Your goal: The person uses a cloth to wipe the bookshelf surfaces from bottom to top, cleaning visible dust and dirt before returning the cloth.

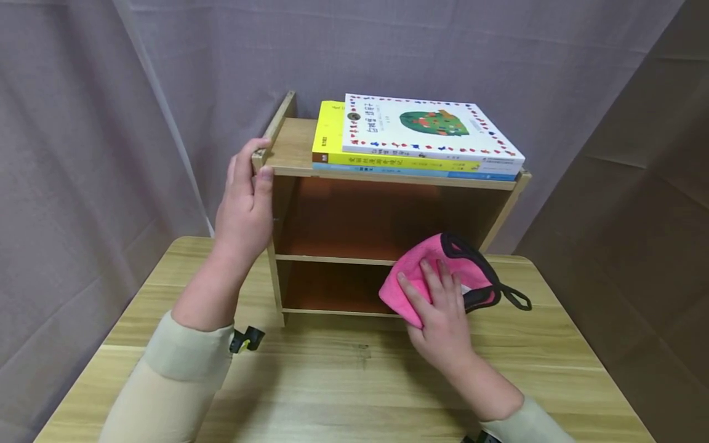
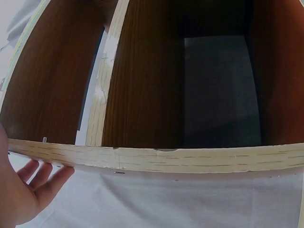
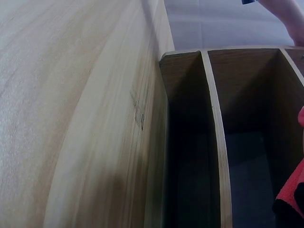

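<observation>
A small wooden shelf (image 1: 388, 259) stands on the table, its open front facing me. At its upper left corner my left hand (image 1: 244, 209) grips the side panel (image 2: 199, 159), thumb on the front and fingers along the outside. My right hand (image 1: 443, 314) rests with fingers spread and fairly straight on a pink cloth (image 1: 399, 292) with black trim and a hanging loop. The cloth overlaps the lower right front of the shelf, and its underside is hidden. In the right wrist view only a bit of the pink cloth (image 3: 290, 187) shows at the right edge.
Several books lie stacked on the shelf top: a white one (image 1: 388, 132) with a green picture, a yellow one (image 1: 328, 132) and a blue one (image 1: 410, 171). The wooden table (image 1: 332, 375) extends in front. Grey curtains (image 1: 249, 49) hang behind and at the sides.
</observation>
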A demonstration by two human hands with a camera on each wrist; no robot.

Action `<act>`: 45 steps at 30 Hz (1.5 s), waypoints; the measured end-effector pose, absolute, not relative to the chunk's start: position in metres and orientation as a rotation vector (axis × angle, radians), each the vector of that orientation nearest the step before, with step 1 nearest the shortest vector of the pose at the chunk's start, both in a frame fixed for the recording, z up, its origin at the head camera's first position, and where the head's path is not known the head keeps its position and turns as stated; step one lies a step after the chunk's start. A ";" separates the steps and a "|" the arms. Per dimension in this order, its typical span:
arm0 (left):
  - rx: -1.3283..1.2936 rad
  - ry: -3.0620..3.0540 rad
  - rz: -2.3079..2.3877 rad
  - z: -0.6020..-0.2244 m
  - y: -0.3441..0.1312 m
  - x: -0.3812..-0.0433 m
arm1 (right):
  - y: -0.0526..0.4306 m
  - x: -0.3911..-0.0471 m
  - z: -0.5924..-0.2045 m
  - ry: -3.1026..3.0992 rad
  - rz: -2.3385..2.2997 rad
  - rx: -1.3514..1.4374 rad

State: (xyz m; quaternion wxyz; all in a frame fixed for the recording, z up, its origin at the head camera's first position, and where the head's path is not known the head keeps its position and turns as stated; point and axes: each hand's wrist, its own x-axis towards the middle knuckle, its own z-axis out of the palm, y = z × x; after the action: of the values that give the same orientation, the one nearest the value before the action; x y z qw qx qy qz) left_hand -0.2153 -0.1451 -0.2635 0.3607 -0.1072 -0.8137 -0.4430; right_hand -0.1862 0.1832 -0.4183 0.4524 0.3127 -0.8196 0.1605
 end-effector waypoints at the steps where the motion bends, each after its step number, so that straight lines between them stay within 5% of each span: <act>1: -0.279 -2.096 -1.143 -0.264 -0.145 -0.216 | 0.183 -0.186 -0.418 -2.025 0.398 0.771; 45: -0.274 -2.087 -1.139 -0.262 -0.144 -0.214 | 0.171 -0.183 -0.413 -2.106 0.381 0.818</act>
State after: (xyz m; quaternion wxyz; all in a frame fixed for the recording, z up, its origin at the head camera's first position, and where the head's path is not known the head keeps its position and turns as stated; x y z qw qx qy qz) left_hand -0.2142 -0.1440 -0.2624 0.3657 -0.1067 -0.8116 -0.4429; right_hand -0.1828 0.1713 -0.4126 0.4127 0.3251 -0.8373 0.1514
